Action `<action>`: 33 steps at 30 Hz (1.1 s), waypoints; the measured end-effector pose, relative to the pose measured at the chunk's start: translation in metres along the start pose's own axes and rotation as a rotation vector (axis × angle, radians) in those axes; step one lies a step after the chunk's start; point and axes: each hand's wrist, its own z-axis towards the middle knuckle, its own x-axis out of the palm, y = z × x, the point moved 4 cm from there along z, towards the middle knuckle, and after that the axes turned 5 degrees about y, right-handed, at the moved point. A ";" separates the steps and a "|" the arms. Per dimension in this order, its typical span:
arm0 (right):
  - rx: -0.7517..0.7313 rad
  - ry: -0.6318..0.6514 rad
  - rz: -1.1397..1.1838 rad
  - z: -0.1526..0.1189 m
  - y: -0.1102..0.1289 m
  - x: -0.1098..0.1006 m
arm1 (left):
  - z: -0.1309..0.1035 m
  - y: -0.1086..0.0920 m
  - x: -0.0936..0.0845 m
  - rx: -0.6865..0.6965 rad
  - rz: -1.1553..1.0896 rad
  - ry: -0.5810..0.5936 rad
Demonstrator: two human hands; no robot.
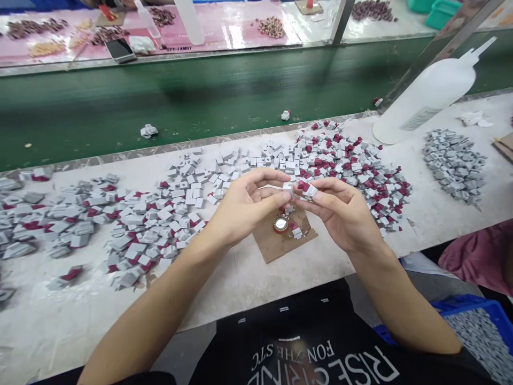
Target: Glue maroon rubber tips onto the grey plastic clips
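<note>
My left hand (pixel 256 203) pinches a small light-grey plastic piece (pixel 287 186) between thumb and fingers. Close beside it, my right hand (pixel 340 208) grips a grey-and-maroon plastic piece (pixel 306 189). The two pieces nearly meet; whether they touch I cannot tell. Below the hands lies a brown board (pixel 276 248) bearing a round red-rimmed metal cap (pixel 281 224) and another grey-and-maroon piece (pixel 295 230). Behind my hands spreads a pile of plain grey pieces (pixel 195 192), and to the right of it a pile of grey-and-maroon pieces (pixel 344 160).
More mixed pieces (pixel 140 240) cover the table's left. A white squeeze bottle (pixel 428 96) leans at the right, near a heap of grey parts (pixel 452 166). A green belt (pixel 224 91) runs behind the table. A blue crate (pixel 491 310) stands low at right.
</note>
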 end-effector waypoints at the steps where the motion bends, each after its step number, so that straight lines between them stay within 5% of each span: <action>1: 0.002 0.001 0.002 0.001 0.000 0.000 | 0.001 0.000 0.001 0.001 -0.018 0.007; 16: 0.005 -0.011 0.116 0.005 -0.003 0.003 | 0.006 0.004 0.003 -0.012 -0.114 0.049; 25: 0.291 0.161 0.530 0.008 -0.012 0.005 | 0.004 -0.001 0.000 -0.008 -0.149 0.006; 33: 0.158 0.061 0.363 0.010 -0.011 0.001 | 0.004 -0.001 0.005 -0.025 -0.154 0.040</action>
